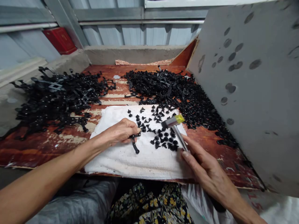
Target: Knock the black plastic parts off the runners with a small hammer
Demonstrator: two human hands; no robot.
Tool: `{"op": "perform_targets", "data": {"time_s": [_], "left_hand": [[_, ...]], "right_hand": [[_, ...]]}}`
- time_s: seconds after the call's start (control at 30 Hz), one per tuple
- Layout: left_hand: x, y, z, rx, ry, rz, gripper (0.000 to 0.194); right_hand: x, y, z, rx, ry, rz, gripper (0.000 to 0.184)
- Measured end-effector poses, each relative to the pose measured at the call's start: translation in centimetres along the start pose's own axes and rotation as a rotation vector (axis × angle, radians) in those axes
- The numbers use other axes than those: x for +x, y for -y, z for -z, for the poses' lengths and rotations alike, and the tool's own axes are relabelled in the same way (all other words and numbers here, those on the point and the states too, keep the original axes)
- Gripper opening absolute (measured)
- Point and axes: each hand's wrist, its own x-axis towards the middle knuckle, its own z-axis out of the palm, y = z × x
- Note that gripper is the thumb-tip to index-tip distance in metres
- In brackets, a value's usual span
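One small black bracket (134,143) sits right at the fingertips of the person's left hand (126,130), its curved arm hanging out below them toward the person. That hand is pinched closed on the bracket's upper end, low over the white cloth (114,160). The right hand (203,161) is wrapped around the handle of one hammer (173,121), its yellow-tipped head up and to the right of the bracket, apart from it. On the cloth between and beyond the hands I see dozens of black studs (166,134), too jumbled to count exactly. Past them, two heaps of black parts lie on the worn red table (49,151): a left heap (60,96) and a right heap (161,82), the latter against one spotted grey board (259,102).
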Motion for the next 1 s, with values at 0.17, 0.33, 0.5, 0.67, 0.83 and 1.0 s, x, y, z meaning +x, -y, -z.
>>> {"op": "perform_targets", "data": {"time_s": [0.17,0.33,0.5,0.67,0.83,1.0], "left_hand": [[-0.1,-0.3,-0.2,0.018,-0.034,0.046,0.042],[-0.2,-0.2,-0.2,0.015,-0.018,0.018,0.041],[0.0,0.2,0.0,0.007,-0.015,-0.004,0.042],[-0.2,0.0,0.0,-0.032,0.002,0.005,0.046],[-0.1,0.3,-0.1,-0.067,0.028,0.009,0.046],[-0.1,0.4,-0.1,-0.019,0.016,0.024,0.045]], "right_hand": [[2.5,1.7,-0.9,-0.325,0.168,0.369,0.057],[3.3,1.8,-1.7,-0.460,0.146,0.453,0.058],[3.1,1.7,-1.6,-0.637,0.145,0.503,0.063],[2.8,2.2,-1.3,-0.507,0.035,0.555,0.068],[2.9,2.1,-1.5,-0.622,0.147,0.518,0.069],[3.0,2.3,-1.5,-0.578,0.065,0.526,0.067]]}}
